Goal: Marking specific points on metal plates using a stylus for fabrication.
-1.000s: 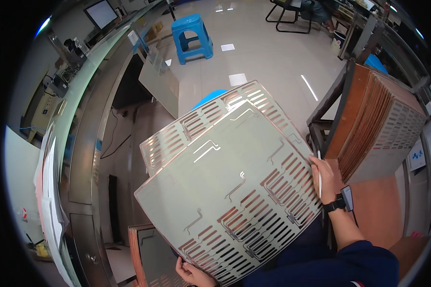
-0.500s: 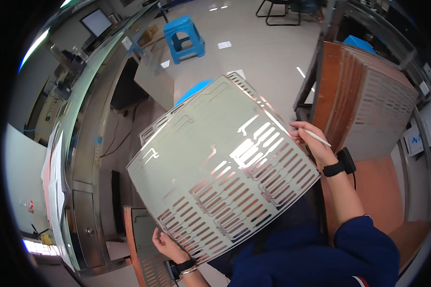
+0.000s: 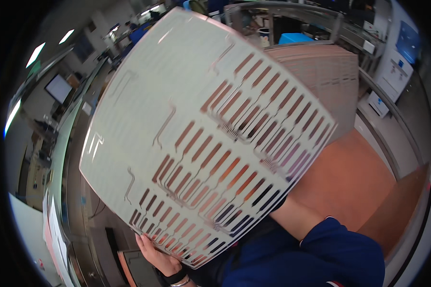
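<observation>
Slotted panel (image 3: 191,110) has shifted upward in view since the earlier frame, now partly covering the panel stack (image 3: 337,71). Left hand (image 3: 159,258): fingers clamped on the panel's lower-left edge. Right hand: hidden behind the panel; finger state cannot be told.

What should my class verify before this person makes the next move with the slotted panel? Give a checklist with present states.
1. Left hand touching the slotted panel: ok, at its lower edge.
2. Right hand's hold: cannot tell; the hand is hidden, though the right forearm shows.
3. All four panel corners in view: ok.
4. Sight past the panel: not ok; it covers the middle of the view.
5. Gap to the panel stack: cannot tell; the panel overlaps it in view.
</observation>
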`<control>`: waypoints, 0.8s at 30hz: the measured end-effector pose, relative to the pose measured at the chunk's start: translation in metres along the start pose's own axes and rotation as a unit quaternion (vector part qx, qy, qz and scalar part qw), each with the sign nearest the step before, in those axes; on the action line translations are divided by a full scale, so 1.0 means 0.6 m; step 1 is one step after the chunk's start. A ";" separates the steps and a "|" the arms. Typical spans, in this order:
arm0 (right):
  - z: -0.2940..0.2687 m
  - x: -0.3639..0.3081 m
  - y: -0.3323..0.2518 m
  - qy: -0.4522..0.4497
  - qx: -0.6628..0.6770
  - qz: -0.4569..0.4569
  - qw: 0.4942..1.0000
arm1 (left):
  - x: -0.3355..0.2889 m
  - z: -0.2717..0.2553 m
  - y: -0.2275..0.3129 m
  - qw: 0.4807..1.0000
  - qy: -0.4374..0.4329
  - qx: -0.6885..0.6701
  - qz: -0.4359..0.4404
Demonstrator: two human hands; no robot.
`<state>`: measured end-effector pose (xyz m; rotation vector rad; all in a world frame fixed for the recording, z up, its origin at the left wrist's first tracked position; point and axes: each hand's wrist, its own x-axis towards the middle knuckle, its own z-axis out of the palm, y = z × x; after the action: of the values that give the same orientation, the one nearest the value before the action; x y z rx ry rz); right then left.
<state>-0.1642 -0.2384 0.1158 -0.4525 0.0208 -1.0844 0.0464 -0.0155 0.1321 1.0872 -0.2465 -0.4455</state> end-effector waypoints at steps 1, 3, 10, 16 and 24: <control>-0.003 -0.008 0.004 0.003 0.000 -0.002 1.000 | -0.004 0.041 0.004 1.000 -0.010 -0.002 0.000; -0.017 -0.023 -0.012 0.015 0.001 -0.008 1.000 | -0.013 0.106 0.004 0.988 -0.107 -0.096 -0.059; -0.082 -0.082 -0.134 0.095 -0.051 -0.106 0.988 | -0.114 0.327 -0.030 0.789 -0.458 -0.213 -0.350; -0.177 -0.143 -0.256 0.229 -0.116 -0.224 0.940 | -0.239 0.413 -0.113 0.668 -0.467 -0.223 -0.534; -0.333 -0.227 -0.481 0.417 -0.244 -0.402 0.778 | -0.372 0.424 -0.262 0.580 -0.425 -0.250 -0.648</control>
<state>-0.5205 -0.3022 0.0121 -0.4070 1.0013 -2.0864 -0.2901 -0.1753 0.1112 0.1915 -0.0859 -2.2627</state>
